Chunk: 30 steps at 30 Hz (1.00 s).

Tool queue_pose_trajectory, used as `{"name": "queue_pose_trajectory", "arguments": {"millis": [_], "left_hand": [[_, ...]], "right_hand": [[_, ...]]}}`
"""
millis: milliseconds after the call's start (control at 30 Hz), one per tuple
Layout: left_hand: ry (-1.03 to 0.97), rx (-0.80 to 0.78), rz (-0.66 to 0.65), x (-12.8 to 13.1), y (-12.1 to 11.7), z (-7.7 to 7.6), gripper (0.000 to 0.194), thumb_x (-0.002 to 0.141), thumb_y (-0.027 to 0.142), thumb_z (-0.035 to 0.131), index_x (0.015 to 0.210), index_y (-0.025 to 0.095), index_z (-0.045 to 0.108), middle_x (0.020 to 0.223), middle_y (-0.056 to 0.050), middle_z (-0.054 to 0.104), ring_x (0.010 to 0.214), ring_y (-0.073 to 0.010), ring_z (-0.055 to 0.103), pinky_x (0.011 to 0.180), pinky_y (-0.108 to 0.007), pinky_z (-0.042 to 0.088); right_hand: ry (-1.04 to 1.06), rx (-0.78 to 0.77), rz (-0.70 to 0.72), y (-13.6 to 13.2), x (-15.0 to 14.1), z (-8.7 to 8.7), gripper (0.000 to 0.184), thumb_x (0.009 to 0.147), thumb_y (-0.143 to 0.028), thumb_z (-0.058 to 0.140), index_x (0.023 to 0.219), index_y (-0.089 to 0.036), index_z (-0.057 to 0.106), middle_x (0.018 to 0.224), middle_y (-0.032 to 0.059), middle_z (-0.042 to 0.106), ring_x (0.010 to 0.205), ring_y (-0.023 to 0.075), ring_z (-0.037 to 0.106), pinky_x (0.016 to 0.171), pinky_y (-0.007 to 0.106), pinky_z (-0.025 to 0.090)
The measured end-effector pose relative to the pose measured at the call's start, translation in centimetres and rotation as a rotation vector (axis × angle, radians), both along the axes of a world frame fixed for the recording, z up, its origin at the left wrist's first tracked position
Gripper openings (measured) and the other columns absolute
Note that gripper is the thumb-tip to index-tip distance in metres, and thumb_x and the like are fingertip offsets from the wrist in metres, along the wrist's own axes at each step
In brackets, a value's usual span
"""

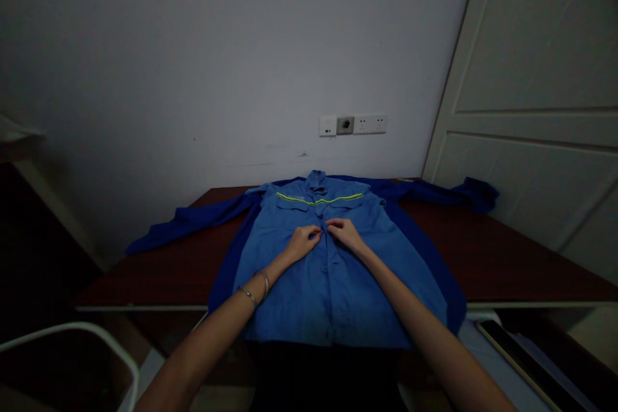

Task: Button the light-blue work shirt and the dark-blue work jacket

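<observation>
A blue work jacket with darker blue sleeves and side panels lies front up, its collar towards the wall. Yellow-green piping crosses its chest above two flap pockets. My left hand, with bracelets at the wrist, pinches the left edge of the front opening at mid-length. Opposite it, my right hand pinches the other edge, the fingertips of both hands almost meeting. Above the hands the front is closed; below them the two edges lie close together. Any button between the fingertips is too small to make out.
The jacket rests on a dark red-brown table, its lower hem hanging over the front edge. Behind stands a wall with sockets. A white panelled door is at the right. A pale curved metal rail shows at lower left.
</observation>
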<state>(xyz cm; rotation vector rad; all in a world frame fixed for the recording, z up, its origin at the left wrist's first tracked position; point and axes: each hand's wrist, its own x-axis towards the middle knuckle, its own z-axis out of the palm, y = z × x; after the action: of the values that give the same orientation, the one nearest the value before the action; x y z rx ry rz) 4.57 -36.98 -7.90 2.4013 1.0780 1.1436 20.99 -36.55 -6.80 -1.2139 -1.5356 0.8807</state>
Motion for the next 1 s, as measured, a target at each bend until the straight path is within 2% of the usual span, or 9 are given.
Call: {"name": "queue_pose_trajectory", "arguments": {"millis": [233,533,667,833,1000], "left_hand": [[-0.091,-0.109,-0.009,0.0,0.5,-0.1,0.017,0.073,0.014,0.051,0.084,0.014,0.065,0.081,-0.003,0.067,0.075,-0.0136,0.062,0.072,-0.024,0.047],[0.029,0.02,-0.015,0.1,0.0,0.0,0.018,0.077,0.015,0.048,0.088,0.017,0.063,0.085,-0.003,0.066,0.08,-0.0151,0.059,0.075,-0.026,0.044],[0.028,0.03,-0.003,0.1,-0.1,0.1,0.018,0.078,0.016,0.048,0.088,0.017,0.063,0.086,-0.003,0.066,0.081,-0.0157,0.059,0.077,-0.027,0.044],[-0.065,-0.024,0.02,0.2,0.8,0.0,0.017,0.075,0.015,0.049,0.085,0.016,0.063,0.084,-0.003,0.066,0.079,-0.0146,0.059,0.076,-0.027,0.045],[-0.166,-0.064,0.041,0.8,2.2,-0.2,0.015,0.073,0.014,0.05,0.08,0.014,0.064,0.079,-0.003,0.066,0.074,-0.014,0.059,0.072,-0.026,0.046]], "right_hand": [[0.027,-0.045,0.026,0.5,0.0,-0.5,0.029,0.062,-0.022,0.051,0.083,-0.01,0.067,0.064,0.0014,0.063,0.049,0.0091,0.049,0.045,0.018,0.037],[0.028,-0.06,0.025,0.8,-0.1,-0.5,0.025,0.062,-0.02,0.052,0.081,-0.011,0.067,0.062,0.0004,0.063,0.046,0.0079,0.047,0.044,0.017,0.036],[0.026,-0.049,0.043,0.7,-0.1,-0.6,0.026,0.063,-0.021,0.052,0.082,-0.011,0.067,0.06,0.0001,0.062,0.046,0.0079,0.047,0.044,0.017,0.036],[0.073,-0.084,0.042,1.1,-0.5,-0.2,0.022,0.067,-0.024,0.05,0.07,-0.012,0.067,0.059,0.0008,0.061,0.051,0.0095,0.051,0.044,0.017,0.039],[0.143,-0.173,0.076,1.6,-0.3,0.8,0.019,0.066,-0.017,0.049,0.067,-0.013,0.067,0.057,0.0003,0.061,0.051,0.0082,0.053,0.046,0.015,0.042]]}}
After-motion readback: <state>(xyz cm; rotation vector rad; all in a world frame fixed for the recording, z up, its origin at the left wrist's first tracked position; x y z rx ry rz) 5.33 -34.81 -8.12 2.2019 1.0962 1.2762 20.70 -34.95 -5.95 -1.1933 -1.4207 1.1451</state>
